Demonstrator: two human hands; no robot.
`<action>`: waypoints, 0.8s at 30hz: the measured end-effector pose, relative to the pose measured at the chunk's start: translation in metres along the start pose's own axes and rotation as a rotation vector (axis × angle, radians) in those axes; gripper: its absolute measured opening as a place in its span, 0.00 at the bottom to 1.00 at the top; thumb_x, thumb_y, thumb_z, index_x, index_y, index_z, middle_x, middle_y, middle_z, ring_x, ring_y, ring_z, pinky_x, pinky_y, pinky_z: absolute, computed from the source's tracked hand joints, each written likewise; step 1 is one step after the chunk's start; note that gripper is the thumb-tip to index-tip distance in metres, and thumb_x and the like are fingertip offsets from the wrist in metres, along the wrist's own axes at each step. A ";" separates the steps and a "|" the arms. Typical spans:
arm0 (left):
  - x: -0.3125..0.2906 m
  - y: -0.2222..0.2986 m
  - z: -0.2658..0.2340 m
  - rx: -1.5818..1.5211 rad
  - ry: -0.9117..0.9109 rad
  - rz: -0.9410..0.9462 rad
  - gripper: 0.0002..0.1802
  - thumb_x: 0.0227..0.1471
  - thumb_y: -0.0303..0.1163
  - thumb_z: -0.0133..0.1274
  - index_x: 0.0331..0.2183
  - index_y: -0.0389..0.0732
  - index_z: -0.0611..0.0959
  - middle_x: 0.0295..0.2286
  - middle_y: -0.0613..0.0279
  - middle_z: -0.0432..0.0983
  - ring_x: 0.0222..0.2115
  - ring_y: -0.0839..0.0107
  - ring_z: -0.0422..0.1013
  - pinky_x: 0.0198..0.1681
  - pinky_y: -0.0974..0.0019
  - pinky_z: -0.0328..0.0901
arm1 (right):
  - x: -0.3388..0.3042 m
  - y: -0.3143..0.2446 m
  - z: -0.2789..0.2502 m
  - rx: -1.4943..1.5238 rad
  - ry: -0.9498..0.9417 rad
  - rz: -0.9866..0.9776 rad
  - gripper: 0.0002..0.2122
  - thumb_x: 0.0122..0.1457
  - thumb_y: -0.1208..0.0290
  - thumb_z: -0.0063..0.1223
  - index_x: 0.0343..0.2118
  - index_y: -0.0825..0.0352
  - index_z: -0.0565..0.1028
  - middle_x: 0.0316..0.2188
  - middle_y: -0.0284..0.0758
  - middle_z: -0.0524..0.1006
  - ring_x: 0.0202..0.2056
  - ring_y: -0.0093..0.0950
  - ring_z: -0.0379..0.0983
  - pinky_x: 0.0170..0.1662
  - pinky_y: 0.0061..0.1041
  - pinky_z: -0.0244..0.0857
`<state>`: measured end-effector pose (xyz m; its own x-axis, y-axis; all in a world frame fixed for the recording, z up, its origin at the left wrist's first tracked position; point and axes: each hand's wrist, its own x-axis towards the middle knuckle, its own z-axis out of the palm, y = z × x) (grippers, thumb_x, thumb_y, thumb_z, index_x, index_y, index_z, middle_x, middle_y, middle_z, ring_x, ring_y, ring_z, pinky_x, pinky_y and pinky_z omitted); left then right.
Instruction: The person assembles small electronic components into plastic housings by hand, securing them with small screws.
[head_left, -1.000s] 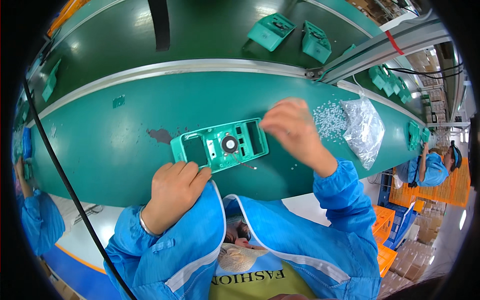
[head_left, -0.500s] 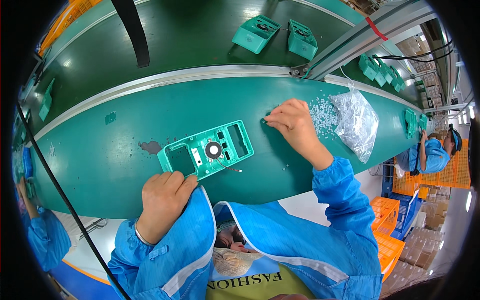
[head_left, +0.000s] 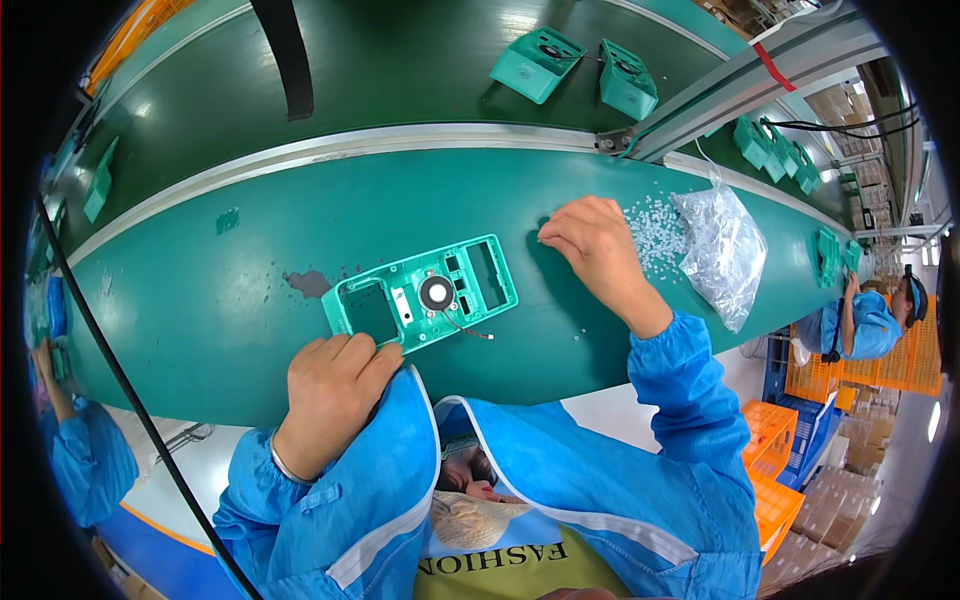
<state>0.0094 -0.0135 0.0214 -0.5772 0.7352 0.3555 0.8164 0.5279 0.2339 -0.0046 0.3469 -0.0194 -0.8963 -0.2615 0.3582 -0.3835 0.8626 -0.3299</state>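
A green worktop is stretching beneath a teal housing. At the housing's seven o'clock, my left hand is gripping its edge; at two o'clock, my right hand is pinching narrowly, on what I cannot tell.

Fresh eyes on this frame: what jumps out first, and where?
The green housing on the bench, a white-centred round black part inside, left hand at its near-left corner. Then the clear plastic bag at right, with small white bits scattered on its left side; the right hand, closed in a pinch, is between housing and bag.
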 end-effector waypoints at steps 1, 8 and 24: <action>-0.001 0.001 -0.001 0.006 -0.012 -0.007 0.10 0.44 0.29 0.62 0.34 0.45 0.83 0.22 0.65 0.64 0.22 0.68 0.69 0.23 0.61 0.61 | 0.001 0.000 0.001 -0.022 0.010 -0.029 0.04 0.51 0.74 0.66 0.30 0.61 0.82 0.30 0.29 0.79 0.38 0.32 0.74 0.47 0.34 0.64; -0.002 -0.003 -0.003 -0.004 -0.042 -0.001 0.09 0.45 0.30 0.59 0.34 0.44 0.84 0.23 0.65 0.65 0.23 0.69 0.69 0.25 0.62 0.62 | 0.009 -0.005 0.000 -0.115 0.018 -0.125 0.04 0.50 0.75 0.65 0.28 0.60 0.81 0.30 0.29 0.78 0.39 0.33 0.75 0.48 0.35 0.64; -0.005 -0.001 -0.001 -0.031 -0.030 -0.029 0.10 0.46 0.32 0.61 0.34 0.46 0.84 0.23 0.66 0.65 0.23 0.68 0.70 0.25 0.61 0.62 | 0.029 -0.105 0.020 0.447 -0.132 -0.230 0.07 0.49 0.77 0.67 0.30 0.61 0.79 0.34 0.28 0.78 0.42 0.32 0.73 0.51 0.34 0.62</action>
<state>0.0115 -0.0183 0.0200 -0.6009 0.7322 0.3207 0.7989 0.5364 0.2722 0.0053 0.2399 0.0078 -0.7871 -0.4996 0.3618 -0.6056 0.5144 -0.6072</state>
